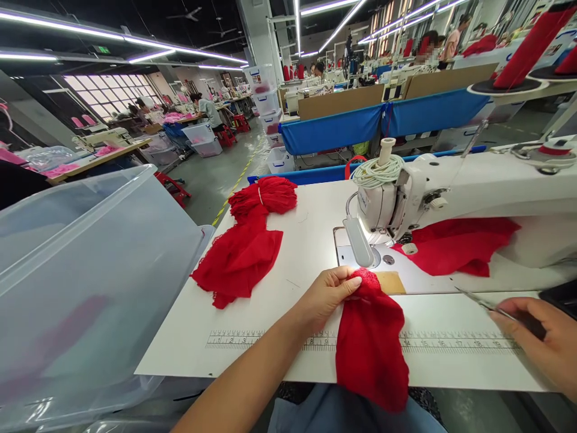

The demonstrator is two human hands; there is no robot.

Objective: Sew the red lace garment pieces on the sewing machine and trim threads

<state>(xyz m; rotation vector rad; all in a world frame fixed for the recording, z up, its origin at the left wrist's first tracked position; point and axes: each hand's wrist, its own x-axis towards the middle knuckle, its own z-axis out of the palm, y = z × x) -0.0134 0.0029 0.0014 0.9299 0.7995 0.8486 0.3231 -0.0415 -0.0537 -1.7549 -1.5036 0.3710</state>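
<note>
My left hand (331, 294) pinches the lace-trimmed top of a red fabric piece (372, 349), which hangs down over the table's front edge toward my lap. At the right, my right hand (536, 334) is closed around a small pair of thread snips (480, 299), blades pointing left. Just beyond my left hand stands the white sewing machine (451, 186), its needle area partly hidden by a white lamp (359, 242). Another red fabric piece (464, 243) lies beneath the machine's arm.
A tied red fabric bundle (264, 195) and a loose red piece (243, 258) lie on the left of the white table (180, 343), which has a printed ruler. A large translucent bin (99, 270) stands to the left. Red thread cones (534, 45) rise at the upper right.
</note>
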